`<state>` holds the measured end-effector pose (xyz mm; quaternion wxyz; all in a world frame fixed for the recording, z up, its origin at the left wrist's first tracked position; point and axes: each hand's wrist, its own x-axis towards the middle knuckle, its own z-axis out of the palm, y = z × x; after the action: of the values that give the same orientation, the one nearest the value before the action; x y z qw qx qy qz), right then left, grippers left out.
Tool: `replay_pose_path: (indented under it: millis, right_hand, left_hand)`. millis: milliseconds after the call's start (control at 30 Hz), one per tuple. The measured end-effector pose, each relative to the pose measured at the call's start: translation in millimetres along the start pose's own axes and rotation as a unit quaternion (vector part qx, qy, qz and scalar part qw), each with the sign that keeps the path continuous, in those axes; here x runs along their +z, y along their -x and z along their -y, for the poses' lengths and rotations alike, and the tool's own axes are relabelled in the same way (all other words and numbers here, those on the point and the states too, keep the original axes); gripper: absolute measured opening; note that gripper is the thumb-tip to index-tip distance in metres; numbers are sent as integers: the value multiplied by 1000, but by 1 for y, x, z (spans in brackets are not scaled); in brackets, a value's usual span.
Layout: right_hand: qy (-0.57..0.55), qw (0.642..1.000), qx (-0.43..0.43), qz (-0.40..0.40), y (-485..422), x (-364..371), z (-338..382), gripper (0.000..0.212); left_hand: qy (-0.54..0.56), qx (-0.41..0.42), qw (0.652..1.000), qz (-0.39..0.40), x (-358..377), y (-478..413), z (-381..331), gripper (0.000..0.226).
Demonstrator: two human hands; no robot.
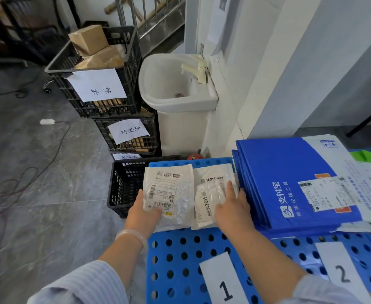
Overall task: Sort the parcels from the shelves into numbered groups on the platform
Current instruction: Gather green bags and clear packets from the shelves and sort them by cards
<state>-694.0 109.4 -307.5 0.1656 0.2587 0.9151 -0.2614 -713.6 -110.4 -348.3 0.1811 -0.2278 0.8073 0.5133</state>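
Blue platform (180, 255), beyond the 1 card (223, 281): left hand (144, 212) grips the barcoded parcel (169, 189), right hand (232, 207) presses flat-fingered on the neighbouring parcel (208, 194), probably squaring that group.

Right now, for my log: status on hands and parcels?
Left hand grips bubble parcel. Right hand rests on white parcel beside it, above label 1. Blue envelope stack close on right.

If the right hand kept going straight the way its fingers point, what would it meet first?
The right hand lies on the right white parcel; it would slide along that, then likely reach the platform's far rim. The blue envelopes sit beside, not ahead.
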Motion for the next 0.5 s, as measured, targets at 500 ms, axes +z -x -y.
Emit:
replay_pose_path:
  millis: [500]
  right_hand:
    - [107,977,-182,6,0,0,-22,68]
  left_hand:
    - [-248,41,967,-35,25,23,-14,99]
